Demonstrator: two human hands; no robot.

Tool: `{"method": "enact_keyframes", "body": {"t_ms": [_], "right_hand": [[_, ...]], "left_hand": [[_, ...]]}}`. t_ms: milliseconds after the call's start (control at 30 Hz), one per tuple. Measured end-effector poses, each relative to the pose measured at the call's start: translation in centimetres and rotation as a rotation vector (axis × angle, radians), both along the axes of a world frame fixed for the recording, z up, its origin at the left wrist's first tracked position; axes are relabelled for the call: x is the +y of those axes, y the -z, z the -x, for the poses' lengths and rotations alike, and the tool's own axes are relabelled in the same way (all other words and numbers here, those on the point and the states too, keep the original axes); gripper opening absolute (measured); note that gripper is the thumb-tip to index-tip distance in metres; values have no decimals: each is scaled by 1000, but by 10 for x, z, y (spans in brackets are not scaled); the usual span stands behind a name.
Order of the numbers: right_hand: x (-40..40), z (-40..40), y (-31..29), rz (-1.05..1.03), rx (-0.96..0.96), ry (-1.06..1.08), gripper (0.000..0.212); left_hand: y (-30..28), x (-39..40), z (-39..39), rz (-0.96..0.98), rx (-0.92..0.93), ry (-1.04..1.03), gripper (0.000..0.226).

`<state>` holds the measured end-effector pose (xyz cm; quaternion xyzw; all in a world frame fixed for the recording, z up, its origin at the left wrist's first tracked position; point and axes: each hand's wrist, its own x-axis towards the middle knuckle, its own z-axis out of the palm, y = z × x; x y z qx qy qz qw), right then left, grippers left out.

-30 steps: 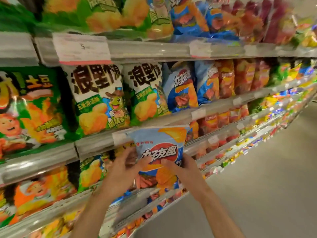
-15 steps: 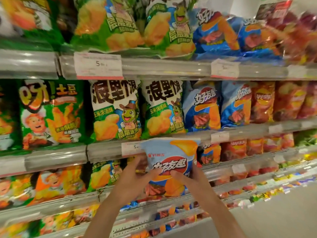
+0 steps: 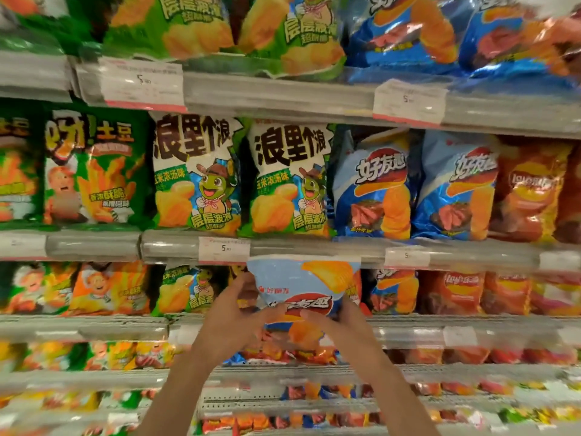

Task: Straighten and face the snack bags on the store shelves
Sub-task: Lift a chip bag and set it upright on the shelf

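A light blue chip bag (image 3: 301,287) with orange chips printed on it is held upright in front of the third shelf. My left hand (image 3: 231,325) grips its left side and my right hand (image 3: 342,328) grips its right side, thumbs across the front. Its top edge reaches the shelf rail (image 3: 314,247) above. Matching blue bags (image 3: 375,187) stand on the shelf above to the right. The lower part of the held bag is covered by my hands.
Green and white corn snack bags (image 3: 196,177) stand above left. Green potato stick bags (image 3: 91,171) fill the far left, red chip bags (image 3: 531,190) the right. Price tags (image 3: 224,249) hang on the rails. Lower shelves hold several small packs.
The view has swung left to face the shelves squarely and moved closer. Both hands still hold the blue bag, which has risen slightly toward the rail above.
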<state>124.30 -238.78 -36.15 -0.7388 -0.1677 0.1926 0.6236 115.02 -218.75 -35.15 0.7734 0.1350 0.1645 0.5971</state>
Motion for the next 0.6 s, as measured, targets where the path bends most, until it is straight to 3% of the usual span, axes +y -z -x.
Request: {"method": "enact_keyframes", "body": {"t_ms": [133, 200, 300, 400, 600], "right_hand": [[-27, -27, 15, 73, -23, -91, 42], [-40, -38, 22, 110, -51, -147, 49], [-57, -57, 35, 116, -68, 2, 44], [-58, -74, 44, 261, -231, 117, 36], [-28, -86, 42, 408, -387, 164, 70]], "left_hand": [[10, -27, -5, -46, 2, -85, 56], [16, -35, -5, -44, 2, -146, 52], [26, -40, -4, -46, 26, -185, 51], [38, -38, -3, -47, 73, -236, 52], [46, -34, 1, -54, 77, -352, 51]]}}
